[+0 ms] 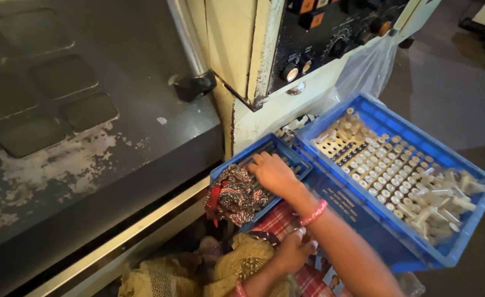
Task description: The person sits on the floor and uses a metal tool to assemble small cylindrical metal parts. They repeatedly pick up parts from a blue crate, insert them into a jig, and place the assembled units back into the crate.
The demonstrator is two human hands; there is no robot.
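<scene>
A person crouches beside a large industrial machine, seen from above through a head-worn camera. The right hand (273, 173) reaches forward into a small blue crate (283, 149), palm down, fingers spread and resting on the dark small parts inside; nothing appears gripped yet. A patterned red, black and white cloth (236, 195) is bunched at the near end of that crate, touching the hand's wrist side. The left hand (294, 250) sits lower, near the person's lap, fingers curled loosely against plaid fabric (278, 217); whether it holds anything I cannot tell.

The work looks to be at the picking stage: the reaching hand seems to be sorting or gathering parts from the small crate. Closing on one would call for a fine pinch among tightly packed pieces.

Just beside it, to the right, a larger blue crate (462, 242) holds rows of pale cylindrical pieces (382, 173) standing upright on a perforated plate, with loose ones heaped at its far end.

Around them: the machine's grey worn bed (88, 148) with chipped paint and square recesses, a cream panel with black knobs (314, 49), a clear plastic bag (366, 69), and a bare concrete floor (451, 82).
</scene>
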